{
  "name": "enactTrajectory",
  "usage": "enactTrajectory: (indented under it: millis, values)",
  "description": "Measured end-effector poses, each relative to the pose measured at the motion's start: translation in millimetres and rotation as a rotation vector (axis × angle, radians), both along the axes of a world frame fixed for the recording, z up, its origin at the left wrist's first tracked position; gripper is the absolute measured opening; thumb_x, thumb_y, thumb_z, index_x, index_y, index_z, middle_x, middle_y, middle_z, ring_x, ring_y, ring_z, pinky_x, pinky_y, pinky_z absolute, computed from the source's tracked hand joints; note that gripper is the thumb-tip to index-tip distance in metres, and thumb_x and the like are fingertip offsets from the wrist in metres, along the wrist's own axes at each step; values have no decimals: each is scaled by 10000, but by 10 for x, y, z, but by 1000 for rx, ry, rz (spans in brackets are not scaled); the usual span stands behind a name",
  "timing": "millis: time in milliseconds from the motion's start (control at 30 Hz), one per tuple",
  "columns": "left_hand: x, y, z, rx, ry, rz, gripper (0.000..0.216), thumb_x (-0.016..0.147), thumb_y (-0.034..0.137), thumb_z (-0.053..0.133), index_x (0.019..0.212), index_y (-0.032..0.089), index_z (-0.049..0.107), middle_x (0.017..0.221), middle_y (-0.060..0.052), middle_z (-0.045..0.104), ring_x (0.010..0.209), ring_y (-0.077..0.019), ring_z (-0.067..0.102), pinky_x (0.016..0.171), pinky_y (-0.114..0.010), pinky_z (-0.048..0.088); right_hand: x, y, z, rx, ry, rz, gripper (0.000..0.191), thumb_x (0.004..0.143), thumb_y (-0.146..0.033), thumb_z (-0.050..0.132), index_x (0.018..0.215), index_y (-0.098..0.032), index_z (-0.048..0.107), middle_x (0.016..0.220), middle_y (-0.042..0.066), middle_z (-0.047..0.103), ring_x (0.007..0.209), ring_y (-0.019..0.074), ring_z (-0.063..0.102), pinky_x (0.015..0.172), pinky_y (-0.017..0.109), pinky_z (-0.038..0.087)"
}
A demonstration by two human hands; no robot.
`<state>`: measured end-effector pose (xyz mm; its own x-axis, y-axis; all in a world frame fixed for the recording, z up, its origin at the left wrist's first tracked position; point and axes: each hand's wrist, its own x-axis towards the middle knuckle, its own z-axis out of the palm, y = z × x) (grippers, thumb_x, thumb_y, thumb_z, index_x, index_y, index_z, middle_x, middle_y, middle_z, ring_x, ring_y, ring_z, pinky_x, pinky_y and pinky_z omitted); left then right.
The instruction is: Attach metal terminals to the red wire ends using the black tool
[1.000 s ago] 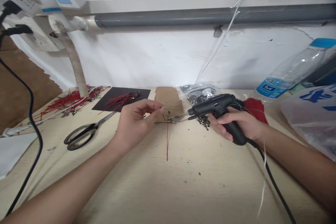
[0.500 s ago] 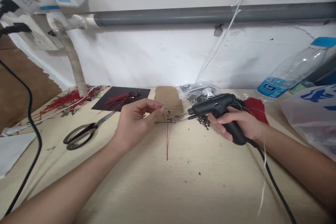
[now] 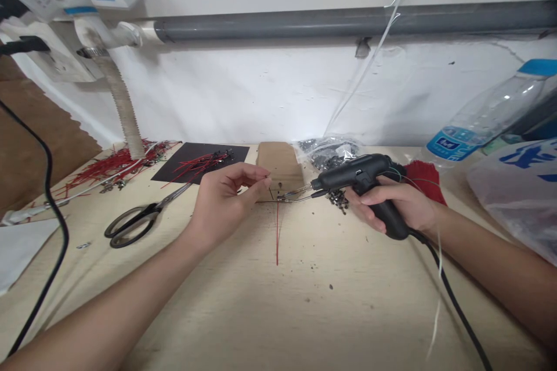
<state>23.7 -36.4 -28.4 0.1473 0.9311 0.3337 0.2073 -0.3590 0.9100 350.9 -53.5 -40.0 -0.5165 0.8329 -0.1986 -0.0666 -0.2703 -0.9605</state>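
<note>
Resting on the wooden table point(image 3: 278, 313), the right hand point(image 3: 394, 204) wraps fully around the black soldering gun point(image 3: 359, 181) so its tip meets the red wire point(image 3: 277, 232) at the cardboard block point(image 3: 281, 169) — the left hand point(image 3: 226, 200) pinches a thin piece beside that joint, steadying it.

Scissors point(image 3: 136, 221) left on table point(image 3: 304, 313); water bottle point(image 3: 487, 116) far right.
</note>
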Motion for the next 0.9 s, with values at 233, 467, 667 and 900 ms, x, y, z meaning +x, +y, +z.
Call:
enactTrajectory:
  millis: [233, 467, 667, 900]
  values:
    - [18, -9, 36, -3, -4, 9, 133, 833, 317, 821, 895, 205, 785, 909, -56, 794, 772, -186, 717, 650, -311, 572, 9, 8, -10, -1, -2, -1, 95, 804, -267, 693, 768, -193, 645, 535, 13, 610, 398, 151, 499, 410, 275, 345]
    - [20, -12, 45, -9, -6, 9, 129, 833, 312, 818, 897, 204, 788, 911, -56, 792, 760, -180, 708, 632, -302, 563, 10, 9, -18, 1, 0, -2, 97, 802, -267, 690, 763, -188, 650, 535, 13, 612, 394, 146, 504, 403, 265, 343]
    - [16, -3, 29, -11, -14, 1, 139, 830, 322, 826, 898, 208, 786, 909, -55, 786, 774, -184, 710, 635, -300, 564, 0, 8, -6, -6, 0, 1, 101, 796, -270, 690, 751, -190, 648, 527, 13, 607, 389, 142, 502, 398, 263, 334]
    - [18, -5, 36, -8, -9, 5, 138, 825, 320, 825, 894, 206, 789, 903, -55, 789, 766, -185, 711, 643, -305, 571, 11, 9, -11, -3, 1, -4, 92, 802, -268, 694, 765, -194, 654, 538, 15, 616, 396, 148, 501, 402, 270, 344]
